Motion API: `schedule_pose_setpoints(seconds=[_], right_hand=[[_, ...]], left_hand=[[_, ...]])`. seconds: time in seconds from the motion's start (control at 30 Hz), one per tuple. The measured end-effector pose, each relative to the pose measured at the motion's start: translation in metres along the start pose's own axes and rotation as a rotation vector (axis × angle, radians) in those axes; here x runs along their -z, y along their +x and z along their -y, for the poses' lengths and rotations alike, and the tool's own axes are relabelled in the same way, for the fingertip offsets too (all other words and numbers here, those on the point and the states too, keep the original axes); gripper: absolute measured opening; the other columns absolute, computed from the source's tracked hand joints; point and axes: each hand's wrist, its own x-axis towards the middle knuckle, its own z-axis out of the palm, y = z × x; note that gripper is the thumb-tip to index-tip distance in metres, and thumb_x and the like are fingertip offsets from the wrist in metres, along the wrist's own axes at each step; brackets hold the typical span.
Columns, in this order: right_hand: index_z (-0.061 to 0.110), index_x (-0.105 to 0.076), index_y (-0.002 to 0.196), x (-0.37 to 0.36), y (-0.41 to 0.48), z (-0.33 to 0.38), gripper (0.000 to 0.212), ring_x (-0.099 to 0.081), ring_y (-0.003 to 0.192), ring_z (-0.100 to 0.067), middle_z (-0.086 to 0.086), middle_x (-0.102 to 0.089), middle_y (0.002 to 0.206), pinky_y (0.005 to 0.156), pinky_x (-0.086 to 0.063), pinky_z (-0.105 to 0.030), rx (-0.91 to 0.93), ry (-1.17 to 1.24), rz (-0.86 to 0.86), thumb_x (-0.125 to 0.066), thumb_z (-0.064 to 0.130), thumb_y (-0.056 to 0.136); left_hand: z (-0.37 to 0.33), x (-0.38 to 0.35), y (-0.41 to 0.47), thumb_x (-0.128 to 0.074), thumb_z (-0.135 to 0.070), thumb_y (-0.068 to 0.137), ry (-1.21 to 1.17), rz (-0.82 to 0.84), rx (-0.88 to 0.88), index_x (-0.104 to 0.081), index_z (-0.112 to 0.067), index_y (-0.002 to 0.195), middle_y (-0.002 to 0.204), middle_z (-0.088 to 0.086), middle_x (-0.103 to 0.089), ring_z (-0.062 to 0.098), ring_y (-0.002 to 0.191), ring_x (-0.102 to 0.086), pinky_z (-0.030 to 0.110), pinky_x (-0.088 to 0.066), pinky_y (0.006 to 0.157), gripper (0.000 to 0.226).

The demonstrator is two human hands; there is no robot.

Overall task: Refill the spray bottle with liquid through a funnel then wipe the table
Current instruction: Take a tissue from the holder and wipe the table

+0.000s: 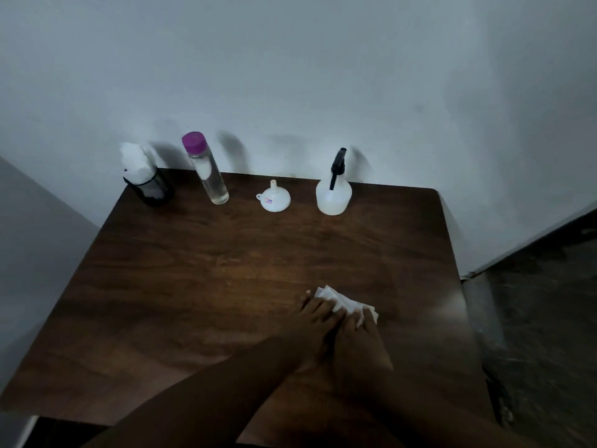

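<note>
- The left hand [311, 321] and right hand [360, 337] lie side by side with fingers flat, pressing the white tissue [336, 297] near the table's [193, 286] front right.
- The spray bottle [333, 197] stands at the back edge, right of the funnel [274, 199].
- Wiping looks to be the step in hand. It probably goes best with even pressure and overlapping strokes that stop short of the back row.

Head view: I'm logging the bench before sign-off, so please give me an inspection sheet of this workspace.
Surface: dark wooden table, dimly lit.
Job's things: spray bottle upright, sprayer on; funnel mouth-down, left of it; purple-capped bottle upright, holds clear liquid; white tissue flat on the table.
Clutter: black holder of tissues, back left corner.
Grippers: left hand and right hand both press the tissue.
Cables: nothing seen.
Surroundings: pale wall behind, dark floor right.
</note>
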Motion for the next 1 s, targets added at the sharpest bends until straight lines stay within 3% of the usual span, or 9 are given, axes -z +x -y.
schedule_pose_setpoints(seconds=[0.07, 0.13, 0.3, 0.43, 0.7, 1.0], right_hand=[[0.002, -0.021, 0.155, 0.004, 0.006, 0.015, 0.083, -0.030, 0.145, -0.044, -0.027, -0.029, 0.157, 0.118, 0.009, -0.061, -0.005, 0.033, -0.035, -0.043, 0.054, 0.094], [0.006, -0.014, 0.156, 0.014, 0.011, 0.031, 0.076, -0.027, 0.146, -0.040, -0.024, -0.026, 0.159, 0.119, 0.006, -0.062, 0.008, 0.026, -0.037, -0.036, 0.050, 0.099], [0.013, -0.013, 0.157, 0.036, 0.036, 0.069, 0.074, -0.012, 0.152, -0.032, -0.015, -0.017, 0.164, 0.112, 0.026, -0.051, 0.050, 0.106, -0.041, -0.037, 0.052, 0.100], [0.013, -0.018, 0.157, 0.050, 0.056, 0.100, 0.072, -0.011, 0.153, -0.029, -0.013, -0.019, 0.164, 0.118, 0.013, -0.054, 0.056, 0.135, -0.007, -0.036, 0.054, 0.100], [0.015, -0.024, 0.155, 0.081, 0.095, 0.163, 0.067, -0.015, 0.152, -0.026, -0.011, -0.027, 0.162, 0.117, 0.015, -0.049, 0.075, 0.205, 0.002, -0.039, 0.050, 0.100], [0.020, -0.012, 0.157, 0.102, 0.143, 0.223, 0.072, -0.004, 0.153, -0.027, -0.008, -0.014, 0.165, 0.120, 0.011, -0.053, 0.127, 0.180, -0.013, -0.040, 0.051, 0.099]], left_hand=[[0.013, 0.003, -0.012, -0.048, -0.054, 0.098, -0.010, 0.011, -0.012, -0.011, -0.026, 0.161, 0.170, 0.006, -0.010, 0.025, 0.157, -0.003, 0.054, 0.003, 0.126, 0.078], [0.027, 0.004, -0.023, -0.050, -0.054, 0.096, -0.019, 0.021, -0.028, -0.013, -0.025, 0.161, 0.169, 0.006, -0.011, 0.026, 0.156, -0.004, 0.054, 0.003, 0.126, 0.079], [0.067, 0.003, -0.052, -0.055, -0.054, 0.095, 0.015, 0.020, -0.053, -0.014, -0.024, 0.161, 0.169, 0.008, -0.012, 0.027, 0.156, -0.003, 0.050, 0.011, 0.123, 0.084], [0.099, 0.005, -0.076, -0.057, -0.055, 0.093, 0.021, 0.030, -0.084, -0.013, -0.022, 0.161, 0.169, 0.010, -0.011, 0.027, 0.156, -0.001, 0.048, 0.015, 0.122, 0.088], [0.165, 0.003, -0.125, -0.059, -0.056, 0.091, 0.032, 0.055, -0.077, -0.011, -0.022, 0.161, 0.170, 0.010, -0.008, 0.026, 0.157, 0.004, 0.050, 0.016, 0.122, 0.092], [0.228, 0.003, -0.173, -0.059, -0.053, 0.092, 0.011, 0.010, 0.001, -0.013, -0.026, 0.161, 0.170, 0.007, -0.010, 0.024, 0.157, 0.001, 0.053, 0.004, 0.127, 0.087]])
